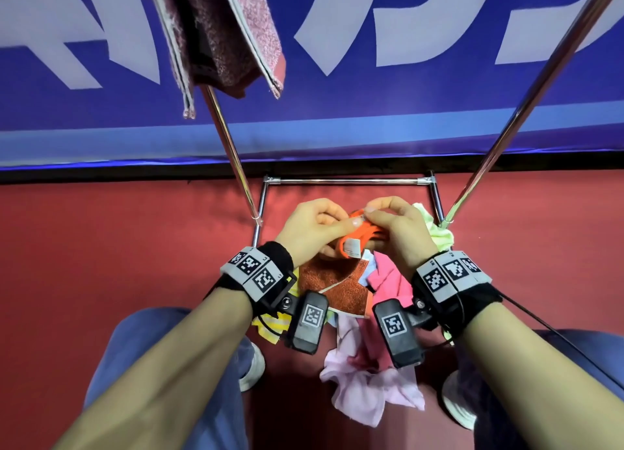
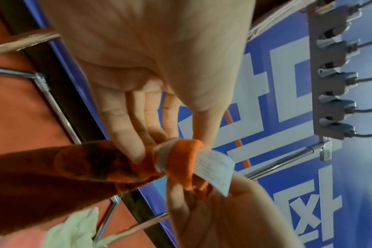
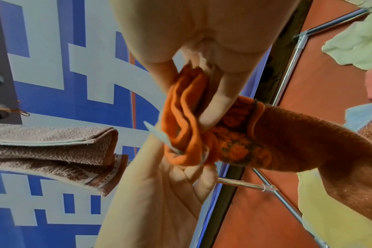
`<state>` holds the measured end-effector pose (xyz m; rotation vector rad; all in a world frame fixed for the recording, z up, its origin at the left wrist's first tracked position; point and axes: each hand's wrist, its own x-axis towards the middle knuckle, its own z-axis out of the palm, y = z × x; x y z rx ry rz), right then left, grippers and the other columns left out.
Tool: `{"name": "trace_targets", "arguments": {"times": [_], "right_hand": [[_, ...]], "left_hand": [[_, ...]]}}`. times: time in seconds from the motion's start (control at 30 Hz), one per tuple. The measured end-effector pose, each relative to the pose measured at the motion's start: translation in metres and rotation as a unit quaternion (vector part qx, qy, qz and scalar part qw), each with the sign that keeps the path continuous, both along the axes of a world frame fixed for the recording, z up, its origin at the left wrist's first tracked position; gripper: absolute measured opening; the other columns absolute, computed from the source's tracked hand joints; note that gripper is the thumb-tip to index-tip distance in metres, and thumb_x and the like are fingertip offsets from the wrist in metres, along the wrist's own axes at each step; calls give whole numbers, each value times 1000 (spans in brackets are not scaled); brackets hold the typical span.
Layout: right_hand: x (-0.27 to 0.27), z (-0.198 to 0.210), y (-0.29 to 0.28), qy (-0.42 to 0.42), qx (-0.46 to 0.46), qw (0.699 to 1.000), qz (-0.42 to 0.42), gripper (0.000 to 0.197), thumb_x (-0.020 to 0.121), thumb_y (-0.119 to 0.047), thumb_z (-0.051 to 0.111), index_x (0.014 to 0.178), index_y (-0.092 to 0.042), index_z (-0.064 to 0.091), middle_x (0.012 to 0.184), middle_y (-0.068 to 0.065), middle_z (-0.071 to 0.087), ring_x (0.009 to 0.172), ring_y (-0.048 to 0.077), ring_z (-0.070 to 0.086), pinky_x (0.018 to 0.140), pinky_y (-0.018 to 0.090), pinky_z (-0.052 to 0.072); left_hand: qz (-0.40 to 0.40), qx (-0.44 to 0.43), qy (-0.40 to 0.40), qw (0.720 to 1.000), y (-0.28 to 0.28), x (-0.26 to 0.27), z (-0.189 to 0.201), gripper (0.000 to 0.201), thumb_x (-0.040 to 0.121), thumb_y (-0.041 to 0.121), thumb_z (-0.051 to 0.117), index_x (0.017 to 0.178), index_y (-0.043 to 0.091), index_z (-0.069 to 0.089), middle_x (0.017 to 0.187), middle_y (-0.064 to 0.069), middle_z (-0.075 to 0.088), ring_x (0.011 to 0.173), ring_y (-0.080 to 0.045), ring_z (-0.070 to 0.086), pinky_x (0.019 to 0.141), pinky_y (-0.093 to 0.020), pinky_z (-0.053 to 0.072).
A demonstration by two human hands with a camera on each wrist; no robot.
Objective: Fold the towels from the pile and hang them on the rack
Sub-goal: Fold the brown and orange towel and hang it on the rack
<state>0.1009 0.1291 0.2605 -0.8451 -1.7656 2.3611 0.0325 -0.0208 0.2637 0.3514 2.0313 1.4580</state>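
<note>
An orange towel (image 1: 337,284) with a white label (image 1: 353,248) hangs from both hands above the pile (image 1: 371,348) on the floor. My left hand (image 1: 317,228) pinches its bunched orange edge (image 2: 181,161) between thumb and fingers. My right hand (image 1: 395,226) pinches the same edge (image 3: 187,117) right beside it, thumbs nearly touching. The label (image 2: 214,169) sticks out between the hands. A folded brown-pink towel (image 1: 223,34) hangs on the chrome rack (image 1: 341,181) at upper left, also visible as a folded towel (image 3: 53,149) in the right wrist view.
The pile holds pink, light green (image 1: 439,233), yellow striped (image 1: 270,328) and pale pink (image 1: 371,389) cloths inside the rack's base frame. Two slanted chrome poles (image 1: 526,102) rise on either side. A blue banner (image 1: 337,118) stands behind. My knees and shoes flank the pile.
</note>
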Motion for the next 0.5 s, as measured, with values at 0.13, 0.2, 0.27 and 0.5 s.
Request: {"name": "trace_targets", "arguments": {"times": [0.13, 0.2, 0.27, 0.5], "right_hand": [[10, 7, -2, 20, -41, 999, 26, 17, 94, 10, 49, 93, -6, 57, 90, 21, 61, 64, 22, 67, 61, 38, 62], [18, 8, -3, 12, -32, 999, 42, 24, 92, 14, 45, 94, -6, 57, 89, 21, 61, 63, 24, 67, 62, 37, 62], [26, 10, -4, 3, -16, 998, 60, 29, 91, 18, 42, 94, -8, 56, 84, 21, 59, 57, 24, 66, 57, 33, 61], [39, 56, -7, 26, -57, 996, 68, 26, 92, 11, 39, 86, -2, 60, 79, 21, 66, 62, 32, 70, 62, 37, 62]], "left_hand": [[-5, 13, -29, 999, -7, 1, 9, 29, 84, 16, 79, 105, 6, 62, 87, -19, 64, 71, -21, 67, 63, -36, 62], [-33, -5, -47, 998, -11, 4, 11, 41, 82, 13, 80, 117, 9, 59, 87, -18, 65, 72, -21, 69, 61, -34, 60], [-50, -24, -51, 997, -13, 7, 18, 48, 82, 5, 77, 125, 12, 57, 81, -12, 65, 64, -14, 67, 56, -28, 58], [-56, -22, -55, 997, -18, 16, 69, 34, 82, -3, 55, 105, 17, 71, 83, -11, 63, 76, -24, 65, 68, -40, 62]]}}
